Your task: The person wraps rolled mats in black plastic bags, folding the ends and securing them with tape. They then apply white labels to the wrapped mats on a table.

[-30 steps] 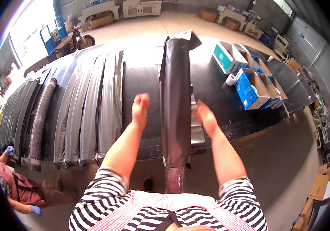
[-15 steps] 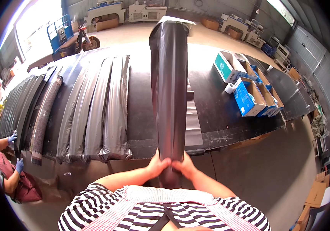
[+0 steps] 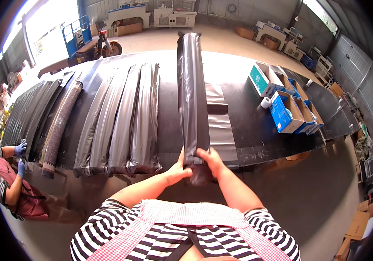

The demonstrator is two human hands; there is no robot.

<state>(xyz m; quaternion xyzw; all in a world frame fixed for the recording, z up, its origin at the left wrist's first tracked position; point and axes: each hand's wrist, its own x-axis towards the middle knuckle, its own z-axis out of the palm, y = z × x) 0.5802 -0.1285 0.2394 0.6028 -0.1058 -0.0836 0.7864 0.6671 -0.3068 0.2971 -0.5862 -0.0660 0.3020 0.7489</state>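
Now farther forward on my feed | left hand (image 3: 178, 172) and right hand (image 3: 212, 160), grip clasped around the black-wrapped roll (image 3: 192, 100) | hold seemingly steady

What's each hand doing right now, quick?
Left hand: holding the black-wrapped roll near its close end, left side.
Right hand: holding the same roll, right side.

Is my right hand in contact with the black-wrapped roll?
Touching: the head view shows the right hand at the near end of the black-wrapped roll, its thumb lying over the wrap.
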